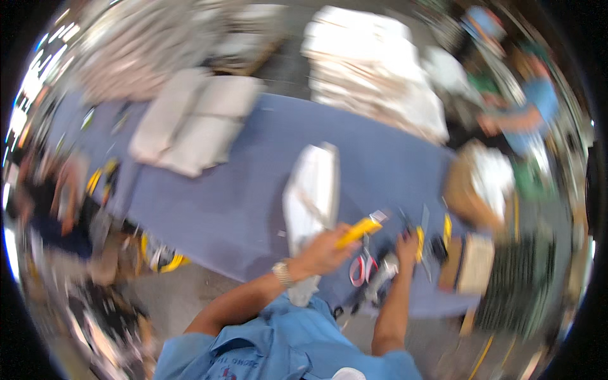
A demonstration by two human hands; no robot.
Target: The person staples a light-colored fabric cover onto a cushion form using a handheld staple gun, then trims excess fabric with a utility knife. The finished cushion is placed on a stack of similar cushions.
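Observation:
My left hand (324, 253), with a metal watch on its wrist, is closed round a yellow utility knife (360, 233) with a pale tip. Under and beyond it lies a long white folded cloth bundle (313, 190), partly hidden by that hand and forearm. My right hand (406, 248) is at the right of the table, its fingers closed on a yellow-handled tool (419, 244) whose kind is blurred. Between my hands are red-handled scissors (363, 269) and a silvery cylindrical object (382, 277).
Folded off-white cloth (196, 120) lies far left on the blue table (266, 158). White stacks (367, 57) stand beyond it. A box (468, 263) and a brown sack (478, 183) are at the right. One person (532, 114) works far right; another (57, 196) is at the left.

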